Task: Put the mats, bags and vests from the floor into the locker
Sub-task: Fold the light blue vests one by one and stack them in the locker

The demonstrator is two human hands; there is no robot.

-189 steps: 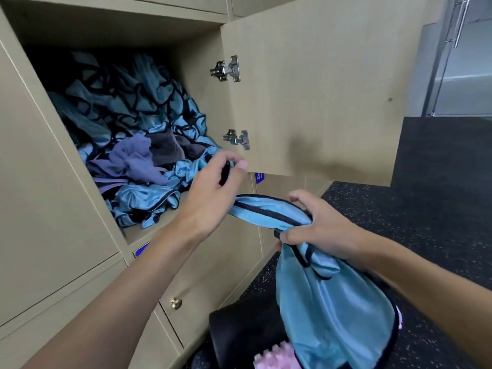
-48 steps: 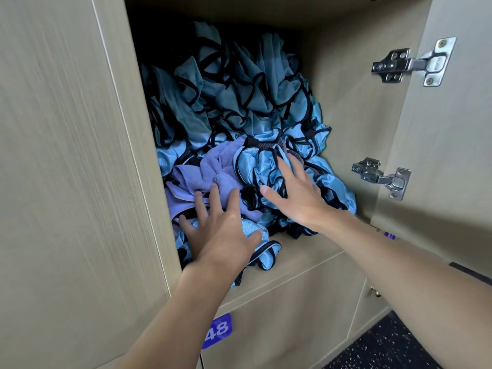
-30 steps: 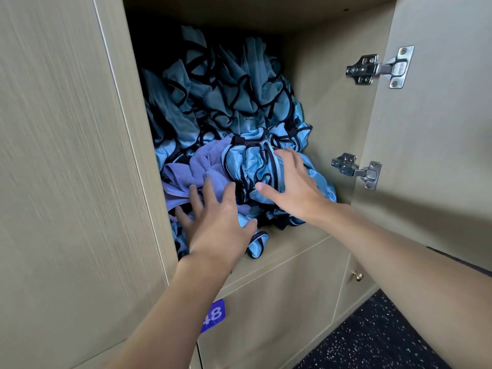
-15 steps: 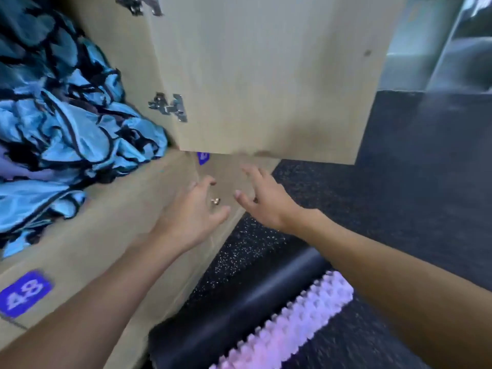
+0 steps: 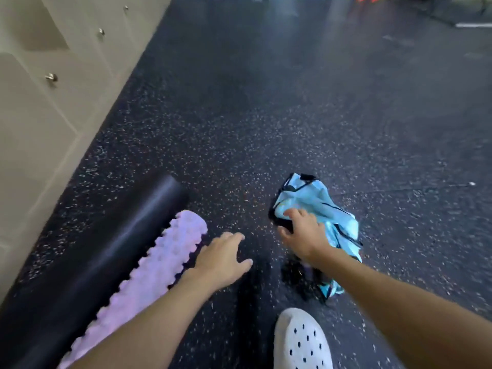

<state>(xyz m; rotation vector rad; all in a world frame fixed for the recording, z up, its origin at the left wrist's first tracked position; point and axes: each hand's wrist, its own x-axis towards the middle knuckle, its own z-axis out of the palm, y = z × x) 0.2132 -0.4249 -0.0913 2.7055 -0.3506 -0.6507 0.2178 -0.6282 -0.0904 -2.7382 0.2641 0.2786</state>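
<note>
Both hands have left the stuffed locker shelf and dropped toward the floor [image 5: 266, 115], the view swinging down with them. A crumpled blue vest [image 5: 322, 206] lies there, just ahead of a white shoe [image 5: 300, 342]. The right hand [image 5: 303, 235] rests on it, fingers spread, not yet closed round the cloth. The left hand [image 5: 221, 258] hovers beside it, fingers loosely spread. Grabbing one fold would probably leave the black-edged straps trailing to snag underfoot. Counted: one vest, one purple knobbly roller [image 5: 159, 262] lying against one black rolled mat [image 5: 119, 235], three knobs [image 5: 51, 77] on the locker fronts [image 5: 40, 134].
</note>
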